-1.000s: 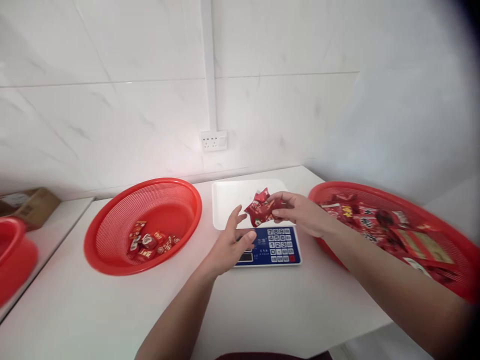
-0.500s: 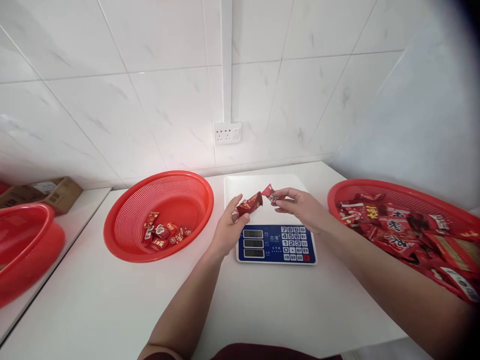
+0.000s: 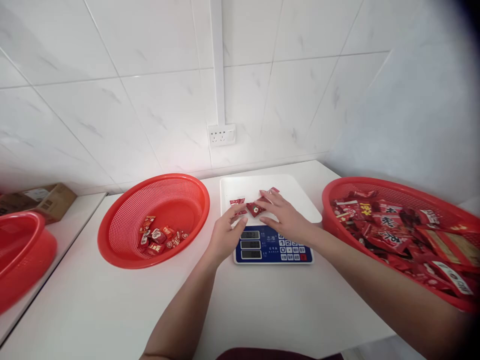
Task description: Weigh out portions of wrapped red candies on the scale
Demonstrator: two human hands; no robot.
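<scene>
While a red basket (image 3: 112, 240) with a few candies sat at far left, the left hand (image 3: 224, 234) reached palm-down to the scale (image 3: 300, 200), fingers loose beside the red candy packets (image 3: 255, 207) lying on its tray. Just right, the right hand (image 3: 284, 217) lay flat, fingers spread, fingertips touching them. Farther right stood a full red basket (image 3: 393, 187).

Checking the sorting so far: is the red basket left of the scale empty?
No, the left red basket holds a small cluster of red packets near its bottom, beside the scale.
</scene>
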